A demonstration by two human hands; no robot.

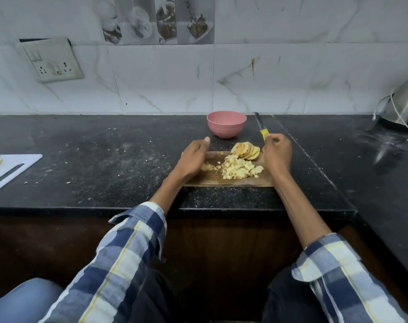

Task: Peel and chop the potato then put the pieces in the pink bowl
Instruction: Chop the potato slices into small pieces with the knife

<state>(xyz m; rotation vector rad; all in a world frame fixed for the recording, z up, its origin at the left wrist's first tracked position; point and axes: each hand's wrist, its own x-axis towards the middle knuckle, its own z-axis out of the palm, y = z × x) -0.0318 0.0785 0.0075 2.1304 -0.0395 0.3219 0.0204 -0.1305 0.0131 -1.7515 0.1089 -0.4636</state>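
A wooden chopping board point(235, 180) lies on the black counter in front of me. On it sits a heap of small potato cubes point(239, 169) and, behind that, a fan of potato slices point(246, 150). My right hand point(276, 155) grips a yellow-handled knife point(260, 125) at the board's right edge, blade pointing away toward the wall. My left hand point(193, 157) rests at the board's left edge with fingers loosely curved and holds nothing. The pink bowl point(226, 124) stands just behind the board; I cannot see into it.
A white cutting board point(11, 170) with scraps lies at the far left. A steel appliance with a cord point(403, 103) stands at the back right. The counter's front edge point(81, 208) runs below the board. Crumbs dot the black counter.
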